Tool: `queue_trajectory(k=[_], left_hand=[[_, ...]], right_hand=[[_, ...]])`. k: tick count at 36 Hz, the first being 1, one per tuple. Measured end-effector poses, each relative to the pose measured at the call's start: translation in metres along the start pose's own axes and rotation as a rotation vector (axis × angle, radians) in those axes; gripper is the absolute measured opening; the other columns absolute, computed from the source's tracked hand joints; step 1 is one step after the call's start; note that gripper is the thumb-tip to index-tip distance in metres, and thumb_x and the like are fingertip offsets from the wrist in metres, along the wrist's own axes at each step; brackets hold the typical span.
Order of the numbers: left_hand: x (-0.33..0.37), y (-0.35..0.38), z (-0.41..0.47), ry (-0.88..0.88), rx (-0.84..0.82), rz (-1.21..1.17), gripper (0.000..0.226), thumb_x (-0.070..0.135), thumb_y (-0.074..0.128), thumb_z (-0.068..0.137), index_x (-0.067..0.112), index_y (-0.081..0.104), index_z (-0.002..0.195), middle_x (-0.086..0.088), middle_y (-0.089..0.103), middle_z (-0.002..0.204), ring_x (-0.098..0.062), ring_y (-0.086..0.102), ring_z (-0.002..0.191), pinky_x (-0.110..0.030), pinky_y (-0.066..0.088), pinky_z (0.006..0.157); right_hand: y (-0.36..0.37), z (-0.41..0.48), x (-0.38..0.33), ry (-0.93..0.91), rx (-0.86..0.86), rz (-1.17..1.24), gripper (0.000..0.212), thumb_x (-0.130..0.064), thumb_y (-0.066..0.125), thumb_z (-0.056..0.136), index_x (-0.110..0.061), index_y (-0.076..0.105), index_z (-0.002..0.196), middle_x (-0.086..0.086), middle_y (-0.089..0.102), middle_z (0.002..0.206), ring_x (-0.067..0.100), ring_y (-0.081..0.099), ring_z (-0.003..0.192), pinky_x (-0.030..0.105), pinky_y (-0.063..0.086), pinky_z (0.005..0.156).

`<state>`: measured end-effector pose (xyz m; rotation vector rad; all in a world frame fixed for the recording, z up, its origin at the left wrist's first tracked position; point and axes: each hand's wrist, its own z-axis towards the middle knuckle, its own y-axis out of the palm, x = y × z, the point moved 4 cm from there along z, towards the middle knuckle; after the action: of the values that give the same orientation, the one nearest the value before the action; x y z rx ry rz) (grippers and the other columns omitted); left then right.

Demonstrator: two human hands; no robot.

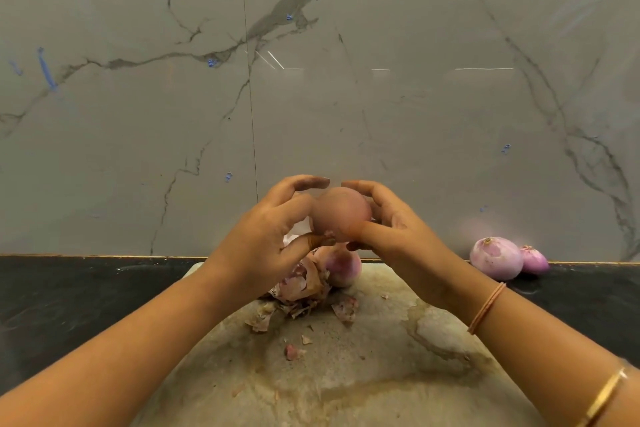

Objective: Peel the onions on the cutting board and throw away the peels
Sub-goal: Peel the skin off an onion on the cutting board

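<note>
Item: onion (341,213), above the far edge of the cutting board (346,374), my left hand (273,236) and right hand (391,229) fingers curled round it. Likely risk: the smooth bulb slips my grip and rolls off the board.

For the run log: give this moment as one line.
step: peeling | left hand: grips onion | right hand: grips onion | board: peels, second onion | counter: two peeled onions
</note>
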<state>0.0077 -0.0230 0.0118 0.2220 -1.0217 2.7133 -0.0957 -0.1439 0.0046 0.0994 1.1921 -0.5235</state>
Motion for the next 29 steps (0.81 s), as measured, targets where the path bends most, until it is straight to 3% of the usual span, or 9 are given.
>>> queue_trajectory(k=[3, 8, 15, 17, 20, 23, 25, 29], left_hand=[[0.002, -0.001, 0.001, -0.006, 0.012, 0.006, 0.007, 0.028, 0.059, 0.084, 0.03, 0.053, 0.087, 0.026, 0.038, 0.131, 0.002, 0.041, 0.126, -0.02, 0.045, 0.094], [-0.002, -0.006, 0.0, -0.115, 0.07, 0.01, 0.017, 0.029, 0.065, 0.086, 0.035, 0.05, 0.08, 0.028, 0.04, 0.125, 0.005, 0.046, 0.116, -0.02, 0.046, 0.09], [-0.005, -0.007, -0.001, -0.261, 0.024, 0.062, 0.03, 0.0, 0.062, 0.084, 0.029, 0.056, 0.081, 0.015, 0.047, 0.116, 0.013, 0.052, 0.096, -0.002, 0.038, 0.081], [-0.004, -0.005, -0.002, -0.277, 0.002, 0.042, 0.023, 0.007, 0.058, 0.082, 0.029, 0.058, 0.091, 0.017, 0.049, 0.117, 0.011, 0.052, 0.101, -0.003, 0.038, 0.083], [-0.002, -0.004, -0.003, -0.299, -0.006, 0.006, 0.038, 0.026, 0.05, 0.075, 0.044, 0.045, 0.108, 0.025, 0.05, 0.116, 0.008, 0.047, 0.111, -0.007, 0.038, 0.088], [0.002, -0.006, -0.002, -0.311, 0.029, -0.066, 0.039, 0.044, 0.051, 0.075, 0.048, 0.042, 0.113, 0.029, 0.052, 0.117, 0.006, 0.05, 0.11, -0.01, 0.04, 0.089], [0.005, -0.007, -0.003, -0.307, 0.059, -0.119, 0.044, 0.056, 0.049, 0.072, 0.046, 0.046, 0.115, 0.025, 0.058, 0.116, 0.006, 0.054, 0.108, -0.011, 0.043, 0.088], [0.006, -0.007, -0.004, -0.349, 0.066, -0.204, 0.042, 0.048, 0.059, 0.074, 0.04, 0.054, 0.115, 0.02, 0.066, 0.106, 0.006, 0.059, 0.102, -0.016, 0.048, 0.088]], right_hand=[[-0.002, 0.002, 0.002, 0.029, 0.03, 0.081, 0.054, -0.019, 0.07, 0.084, -0.025, 0.042, 0.13, 0.009, 0.06, 0.12, 0.025, 0.064, 0.103, 0.035, 0.055, 0.085], [-0.011, 0.003, 0.001, 0.066, 0.113, 0.343, 0.038, -0.006, 0.06, 0.088, -0.014, 0.047, 0.123, 0.011, 0.064, 0.101, 0.016, 0.064, 0.073, 0.024, 0.051, 0.064], [-0.015, 0.002, 0.002, 0.096, 0.088, 0.423, 0.039, -0.008, 0.062, 0.077, -0.016, 0.054, 0.115, 0.013, 0.065, 0.099, 0.019, 0.063, 0.073, 0.024, 0.051, 0.064], [-0.012, 0.002, 0.001, 0.087, 0.063, 0.395, 0.041, -0.006, 0.063, 0.077, -0.017, 0.055, 0.116, 0.013, 0.066, 0.1, 0.018, 0.063, 0.075, 0.025, 0.051, 0.066], [-0.01, 0.001, 0.001, 0.069, 0.043, 0.32, 0.039, 0.002, 0.061, 0.084, -0.018, 0.055, 0.117, 0.014, 0.067, 0.098, 0.023, 0.064, 0.082, 0.031, 0.052, 0.075], [-0.008, 0.0, 0.002, 0.051, 0.012, 0.16, 0.043, -0.001, 0.067, 0.083, -0.024, 0.055, 0.116, 0.016, 0.069, 0.103, 0.031, 0.066, 0.093, 0.043, 0.05, 0.089], [-0.006, -0.001, 0.003, 0.07, -0.022, 0.081, 0.045, -0.004, 0.068, 0.084, -0.026, 0.051, 0.119, 0.014, 0.07, 0.107, 0.031, 0.067, 0.099, 0.045, 0.051, 0.094], [-0.002, -0.003, 0.003, 0.097, -0.077, 0.028, 0.046, -0.003, 0.067, 0.084, -0.023, 0.045, 0.12, 0.011, 0.07, 0.106, 0.022, 0.069, 0.096, 0.035, 0.056, 0.089]])
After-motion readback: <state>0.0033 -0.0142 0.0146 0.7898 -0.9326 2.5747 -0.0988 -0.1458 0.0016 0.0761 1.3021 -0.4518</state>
